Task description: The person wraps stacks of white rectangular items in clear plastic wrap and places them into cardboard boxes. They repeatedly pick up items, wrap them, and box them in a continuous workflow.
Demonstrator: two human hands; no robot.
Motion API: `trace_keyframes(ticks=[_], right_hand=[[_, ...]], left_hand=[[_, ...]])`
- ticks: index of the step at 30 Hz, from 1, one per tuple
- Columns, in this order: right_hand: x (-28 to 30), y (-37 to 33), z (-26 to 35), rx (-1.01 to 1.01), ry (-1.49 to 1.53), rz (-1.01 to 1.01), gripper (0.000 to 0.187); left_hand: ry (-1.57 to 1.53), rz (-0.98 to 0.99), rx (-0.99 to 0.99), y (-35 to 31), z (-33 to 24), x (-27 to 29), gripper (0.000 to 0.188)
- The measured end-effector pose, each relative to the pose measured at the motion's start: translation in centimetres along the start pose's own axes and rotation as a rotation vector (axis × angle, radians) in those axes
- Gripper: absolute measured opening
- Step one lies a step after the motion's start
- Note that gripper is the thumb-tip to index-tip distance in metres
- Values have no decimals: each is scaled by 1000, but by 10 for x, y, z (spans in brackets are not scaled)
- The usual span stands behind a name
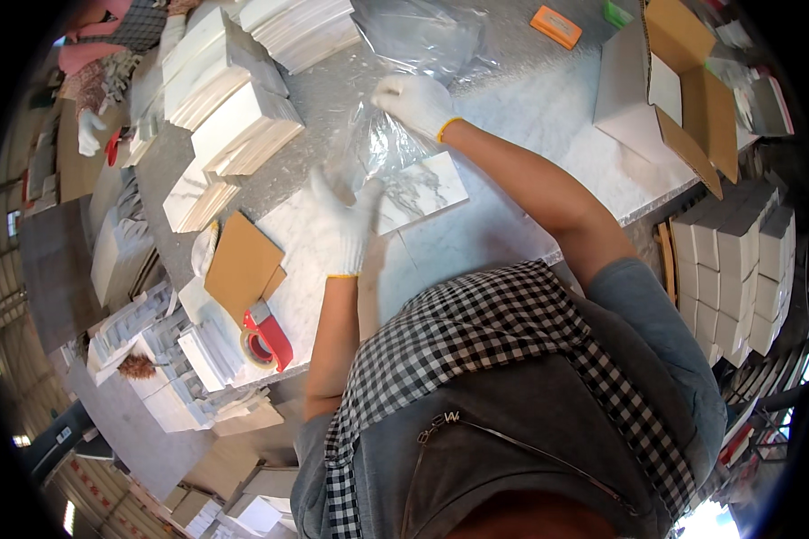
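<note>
Both my hands wear white gloves with yellow cuffs. My right hand is closed, its fingers pinching a clear plastic bag that hangs crumpled and shiny below them. Under the bag lies a white marble-look tile with grey veins, flat on the pale slab. Beside the tile's left end is my left hand, fingers stretched out and thumb apart, the thumb by the tile's edge. Whether the bag's lower part covers the tile's far left corner I cannot tell.
Stacks of white tiles stand at the left and far left. More clear plastic lies at the back. An open cardboard box is at the right, an orange block behind it. A red tape dispenser and cardboard lie near left.
</note>
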State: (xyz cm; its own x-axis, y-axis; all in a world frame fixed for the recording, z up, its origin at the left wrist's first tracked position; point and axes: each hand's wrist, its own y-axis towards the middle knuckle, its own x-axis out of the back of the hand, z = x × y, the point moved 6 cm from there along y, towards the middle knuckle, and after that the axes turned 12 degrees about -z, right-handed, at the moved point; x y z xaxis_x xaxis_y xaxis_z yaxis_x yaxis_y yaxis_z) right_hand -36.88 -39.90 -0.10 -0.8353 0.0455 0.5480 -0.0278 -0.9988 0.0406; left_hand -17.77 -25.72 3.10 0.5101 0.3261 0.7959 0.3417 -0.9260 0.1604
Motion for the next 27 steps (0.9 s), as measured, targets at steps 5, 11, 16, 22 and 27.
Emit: trace_keyframes(ticks=[5, 11, 16, 22, 27], right_hand=[[17, 11, 44, 121, 184, -248, 28], [32, 10, 74, 195, 482, -309, 24], [69, -24, 108, 239, 718, -342, 23], [117, -105, 101, 139, 634, -82, 26], [124, -190, 59, 182, 275, 277, 24]], left_hand=[[-282, 79, 229, 24, 57, -10, 102], [-906, 270, 436, 40, 11, -17, 83], [-853, 270, 248, 87, -32, 8, 52], [-634, 284, -196, 31, -74, 89, 30], [-604, 349, -684, -70, -80, 125, 14]])
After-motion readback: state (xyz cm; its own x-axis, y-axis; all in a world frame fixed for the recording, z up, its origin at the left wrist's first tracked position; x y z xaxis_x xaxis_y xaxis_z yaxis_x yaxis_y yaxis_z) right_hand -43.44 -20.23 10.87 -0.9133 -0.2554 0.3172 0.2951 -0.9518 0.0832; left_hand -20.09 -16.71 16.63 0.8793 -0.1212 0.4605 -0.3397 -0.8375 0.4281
